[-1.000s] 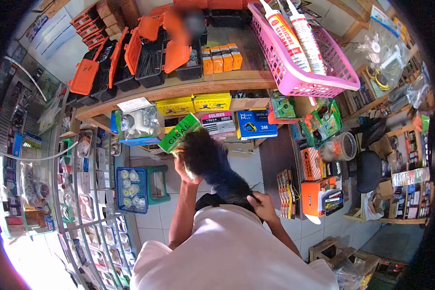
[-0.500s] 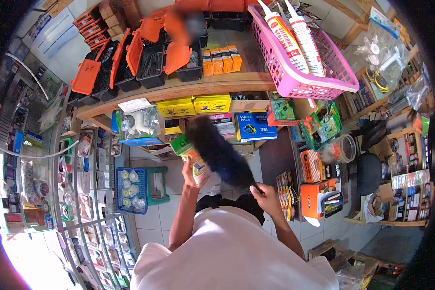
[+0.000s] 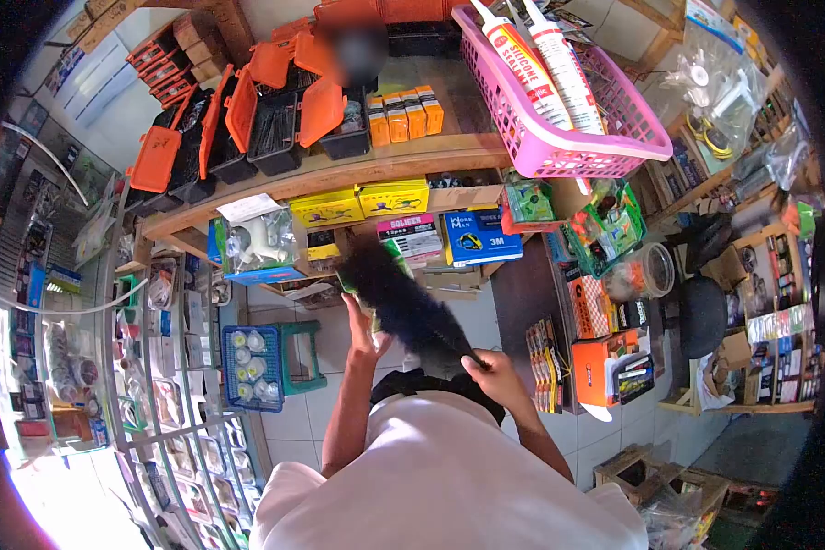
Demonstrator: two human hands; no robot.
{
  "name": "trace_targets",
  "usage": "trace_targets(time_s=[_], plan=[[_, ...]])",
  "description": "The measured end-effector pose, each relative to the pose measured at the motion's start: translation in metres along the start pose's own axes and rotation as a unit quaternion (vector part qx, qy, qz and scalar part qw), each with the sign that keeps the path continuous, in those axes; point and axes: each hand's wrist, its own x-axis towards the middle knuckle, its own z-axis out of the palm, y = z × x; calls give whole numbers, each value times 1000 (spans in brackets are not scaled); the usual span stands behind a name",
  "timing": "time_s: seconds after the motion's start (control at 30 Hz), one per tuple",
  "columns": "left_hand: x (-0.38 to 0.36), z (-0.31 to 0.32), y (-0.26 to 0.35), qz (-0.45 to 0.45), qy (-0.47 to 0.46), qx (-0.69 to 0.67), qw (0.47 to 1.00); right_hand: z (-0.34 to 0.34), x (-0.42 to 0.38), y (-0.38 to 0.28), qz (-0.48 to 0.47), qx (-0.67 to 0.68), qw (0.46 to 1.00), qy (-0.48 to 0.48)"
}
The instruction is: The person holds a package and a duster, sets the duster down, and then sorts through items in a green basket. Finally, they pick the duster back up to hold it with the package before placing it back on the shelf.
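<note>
Since the earlier frame the green box (image 3: 373, 275) has slipped almost wholly behind the black duster (image 3: 401, 304). The right hand (image 3: 493, 374) grips the duster's handle end, near the body. The left hand (image 3: 365, 332) holds the box, just beneath the far wooden shelf (image 3: 339, 172).

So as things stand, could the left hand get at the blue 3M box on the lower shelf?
Probably yes. The left hand is raised just below the shelf, though it holds a green box behind the black duster. The blue 3M box faces outward, with nothing in front.
</note>
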Motion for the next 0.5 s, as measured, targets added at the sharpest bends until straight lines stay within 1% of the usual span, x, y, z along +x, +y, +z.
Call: trace_targets(time_s=[0.03,0.07,0.1,0.13,0.17,0.2,0.23,0.27,0.3,0.33,0.37,0.4,0.47,0.5], plan=[[3,-10,0,6,1,-24,1000,2,-1,-7,6,-1,1000,9],[4,-14,0,-5,49,-25,998,2,-1,-10,10,-2,1000,18],[4,-20,-6,-3,48,-25,999,1,0,-6,9,-3,1000,18],[2,-25,-15,104,-26,77,991,0,1,4,26,13,999,-25],[2,-28,-20,209,-101,176,957,-1,1,10,42,29,996,-67],[7,-29,-9,88,-71,40,993,1,2,9,42,28,996,-66],[-7,38,2,46,-92,-51,993,3,3,8,34,14,999,-24],[-5,39,3,57,-108,-30,992,5,4,8,24,0,1000,16],[-4,40,5,69,-124,-8,990,4,6,11,23,-2,1000,14],[-4,42,6,37,-103,-52,993,2,6,17,36,-7,999,-24],[-6,43,7,39,-102,-52,993,2,5,18,50,-10,997,-62],[-6,45,8,33,-98,-51,993,4,5,18,50,-10,997,-61],[-6,46,8,21,-90,-48,995,7,4,15,20,-31,999,-3],[-7,46,8,17,-85,-47,995,7,3,13,21,-31,999,-4]])
